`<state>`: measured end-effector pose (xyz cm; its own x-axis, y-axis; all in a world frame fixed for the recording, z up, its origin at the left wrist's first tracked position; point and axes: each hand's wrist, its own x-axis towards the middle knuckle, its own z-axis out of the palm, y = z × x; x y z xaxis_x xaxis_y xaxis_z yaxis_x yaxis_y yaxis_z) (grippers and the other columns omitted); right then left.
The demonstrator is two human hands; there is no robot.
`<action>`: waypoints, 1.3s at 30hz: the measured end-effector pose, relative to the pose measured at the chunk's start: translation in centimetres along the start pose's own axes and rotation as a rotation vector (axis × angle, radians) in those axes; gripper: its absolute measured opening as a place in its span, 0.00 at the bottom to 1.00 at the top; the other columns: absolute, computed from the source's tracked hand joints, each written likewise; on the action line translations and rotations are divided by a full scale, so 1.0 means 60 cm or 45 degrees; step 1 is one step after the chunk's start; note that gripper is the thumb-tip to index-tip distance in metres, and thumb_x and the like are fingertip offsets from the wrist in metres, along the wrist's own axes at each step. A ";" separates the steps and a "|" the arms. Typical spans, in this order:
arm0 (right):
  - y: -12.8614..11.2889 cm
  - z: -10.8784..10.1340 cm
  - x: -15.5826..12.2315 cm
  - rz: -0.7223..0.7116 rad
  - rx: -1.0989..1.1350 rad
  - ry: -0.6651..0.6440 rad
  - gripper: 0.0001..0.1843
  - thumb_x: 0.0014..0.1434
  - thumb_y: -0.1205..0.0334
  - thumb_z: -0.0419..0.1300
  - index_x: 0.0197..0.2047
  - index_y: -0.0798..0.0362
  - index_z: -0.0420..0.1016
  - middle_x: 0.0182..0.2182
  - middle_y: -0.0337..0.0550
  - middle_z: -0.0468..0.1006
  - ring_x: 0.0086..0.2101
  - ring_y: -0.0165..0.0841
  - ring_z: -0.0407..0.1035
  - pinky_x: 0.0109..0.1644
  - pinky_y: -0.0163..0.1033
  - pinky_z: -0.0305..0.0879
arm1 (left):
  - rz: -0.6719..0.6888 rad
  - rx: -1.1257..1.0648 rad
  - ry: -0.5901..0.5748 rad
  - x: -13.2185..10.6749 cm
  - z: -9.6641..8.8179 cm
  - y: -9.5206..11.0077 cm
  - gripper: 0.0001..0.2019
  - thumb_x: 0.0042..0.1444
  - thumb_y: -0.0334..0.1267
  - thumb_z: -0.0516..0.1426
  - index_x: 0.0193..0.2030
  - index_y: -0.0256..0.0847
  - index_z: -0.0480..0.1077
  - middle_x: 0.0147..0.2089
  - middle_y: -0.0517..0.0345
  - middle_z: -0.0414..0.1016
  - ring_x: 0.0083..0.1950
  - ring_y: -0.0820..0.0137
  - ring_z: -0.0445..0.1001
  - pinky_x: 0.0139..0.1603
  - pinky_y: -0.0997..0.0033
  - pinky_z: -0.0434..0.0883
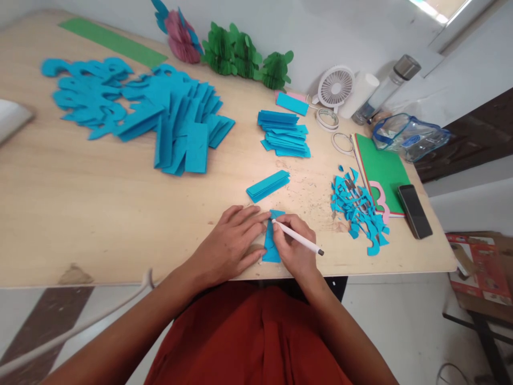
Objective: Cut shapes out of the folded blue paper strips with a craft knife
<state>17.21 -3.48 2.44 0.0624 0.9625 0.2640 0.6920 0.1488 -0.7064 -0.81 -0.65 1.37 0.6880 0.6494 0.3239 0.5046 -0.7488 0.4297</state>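
Observation:
A folded blue paper strip (271, 250) lies near the front edge of the wooden table (80, 214). My left hand (234, 240) rests flat on the table with its fingers stretched out, pressing the strip's left side. My right hand (294, 248) is closed round a white pen (298, 238) whose tip touches the top of the strip. Just beyond the hands lies a small stack of folded blue strips (267, 185).
A bigger stack of blue strips (285, 133) sits further back, with many cut blue shapes (136, 109) at the left. Blue scraps (358, 208), a green sheet pad (382, 171), a phone (414, 210), a small fan (334, 86), tape rolls and paper flowers (236, 51) lie around.

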 end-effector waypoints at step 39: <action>-0.001 -0.003 -0.017 -0.037 -0.120 0.039 0.07 0.62 0.63 0.55 0.33 0.50 0.73 0.29 0.42 0.79 0.31 0.34 0.73 0.37 0.39 0.68 | -0.030 -0.036 -0.009 -0.002 0.001 -0.001 0.17 0.63 0.40 0.53 0.57 0.39 0.68 0.63 0.46 0.71 0.66 0.52 0.63 0.65 0.46 0.59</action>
<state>17.24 -4.50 2.32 0.0621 0.9506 0.3042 0.7581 0.1533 -0.6338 -0.90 -0.68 1.22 0.6799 0.6658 0.3073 0.5060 -0.7292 0.4606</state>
